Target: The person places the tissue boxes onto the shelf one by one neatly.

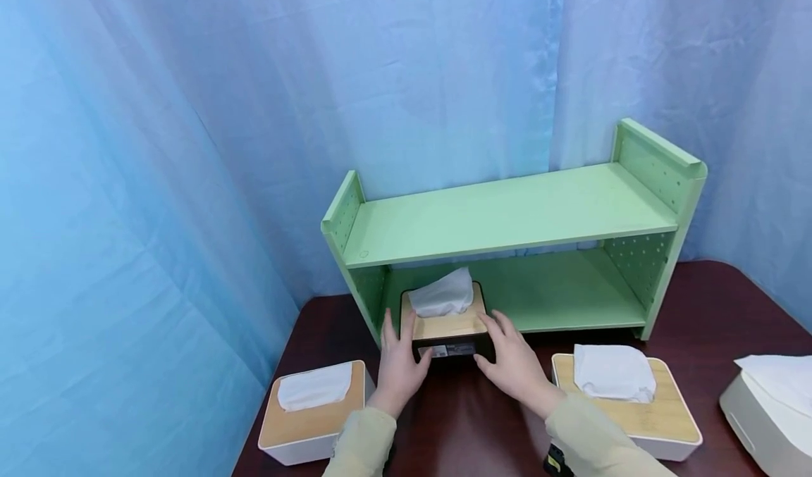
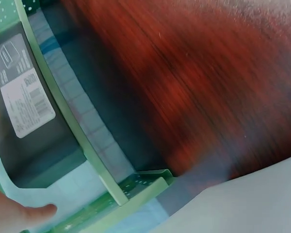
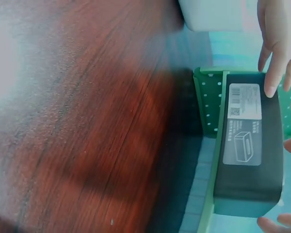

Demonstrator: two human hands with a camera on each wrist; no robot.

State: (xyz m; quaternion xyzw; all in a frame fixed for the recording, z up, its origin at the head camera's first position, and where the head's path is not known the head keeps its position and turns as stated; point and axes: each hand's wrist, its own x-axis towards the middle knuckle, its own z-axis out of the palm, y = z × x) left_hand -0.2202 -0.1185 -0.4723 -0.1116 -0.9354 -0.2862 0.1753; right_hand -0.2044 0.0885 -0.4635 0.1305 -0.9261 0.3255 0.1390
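A black tissue box with a wooden lid and a white tissue sticking out sits at the left end of the green shelf unit's lower level, its labelled front towards me. My left hand lies against the box's left side with straight fingers. My right hand touches its right front corner, fingers spread. In the left wrist view the box's label shows beside the green shelf edge. The right wrist view shows the black box with fingers resting on one end.
The shelf unit stands on a dark red wooden table against blue curtains. A white tissue box with a wooden lid lies front left, another front right, and a white box at the far right. The upper shelf holds nothing.
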